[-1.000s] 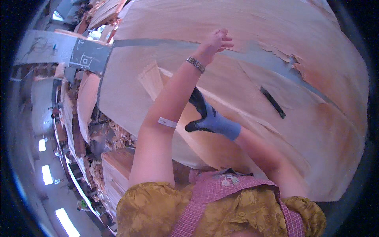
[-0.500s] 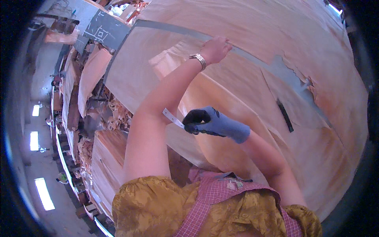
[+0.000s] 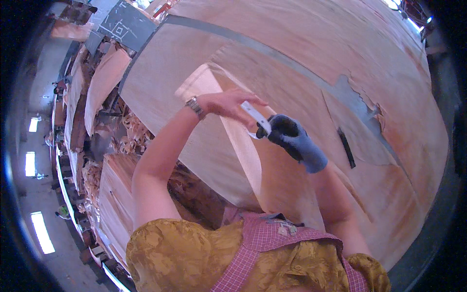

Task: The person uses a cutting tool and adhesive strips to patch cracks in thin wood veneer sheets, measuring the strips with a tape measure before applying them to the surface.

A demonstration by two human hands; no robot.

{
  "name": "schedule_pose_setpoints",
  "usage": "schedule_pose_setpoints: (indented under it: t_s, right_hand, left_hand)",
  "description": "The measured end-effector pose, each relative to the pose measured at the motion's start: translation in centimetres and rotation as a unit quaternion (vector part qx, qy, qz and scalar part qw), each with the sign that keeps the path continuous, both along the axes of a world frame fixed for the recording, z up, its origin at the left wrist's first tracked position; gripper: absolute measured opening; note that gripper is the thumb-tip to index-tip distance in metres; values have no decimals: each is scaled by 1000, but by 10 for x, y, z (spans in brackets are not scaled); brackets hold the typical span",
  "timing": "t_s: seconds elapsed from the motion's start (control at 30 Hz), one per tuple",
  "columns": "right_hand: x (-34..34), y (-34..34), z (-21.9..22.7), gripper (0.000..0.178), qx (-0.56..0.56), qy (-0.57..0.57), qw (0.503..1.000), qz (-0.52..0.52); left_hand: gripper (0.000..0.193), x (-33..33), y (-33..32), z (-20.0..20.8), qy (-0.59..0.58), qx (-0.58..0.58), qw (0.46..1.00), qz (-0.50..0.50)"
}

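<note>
My bare left hand [image 3: 231, 105], with a metal watch [image 3: 195, 106] at the wrist, is spread above a curled sheet of wood veneer [image 3: 243, 155]. Its fingers reach to the right, close beside my right hand [image 3: 296, 141], which wears a blue glove with dark fingertips. Pinched in that glove is a short white strip with small holes [image 3: 254, 115], its free end over my left fingers. Whether the left fingers touch the strip is unclear. The curled veneer lies on a wide veneer layer [image 3: 180, 68] under both hands.
A slim black tool [image 3: 346, 147] lies on the veneer to the right. A grey band [image 3: 253, 45] crosses the surface, widening at a torn veneer edge [image 3: 364, 100]. Scraps [image 3: 134, 130] and stacked sheets [image 3: 121, 190] fill the left side, below a dark marked board [image 3: 125, 27].
My left hand has come back from the grey band toward my right hand. The right hand has moved right and up with the white strip. The curled veneer beneath has shifted.
</note>
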State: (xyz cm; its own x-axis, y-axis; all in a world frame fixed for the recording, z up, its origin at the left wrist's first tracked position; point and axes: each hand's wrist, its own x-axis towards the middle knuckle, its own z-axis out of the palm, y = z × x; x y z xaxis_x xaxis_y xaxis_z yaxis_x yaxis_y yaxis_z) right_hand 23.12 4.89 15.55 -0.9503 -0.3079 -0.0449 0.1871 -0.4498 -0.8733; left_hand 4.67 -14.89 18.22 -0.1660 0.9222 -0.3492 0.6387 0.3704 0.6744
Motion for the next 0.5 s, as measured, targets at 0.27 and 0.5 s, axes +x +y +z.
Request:
schedule_pose_setpoints:
  t_s: [0.27,0.5]
  right_hand:
    - [28,6,-34,25,-94,3,993,-65]
    - [60,24,-44,26,-95,-54,984,-142]
  left_hand:
    - [42,19,-34,-1,236,-155,957,-73]
    - [56,32,-53,-8,262,33,964,-27]
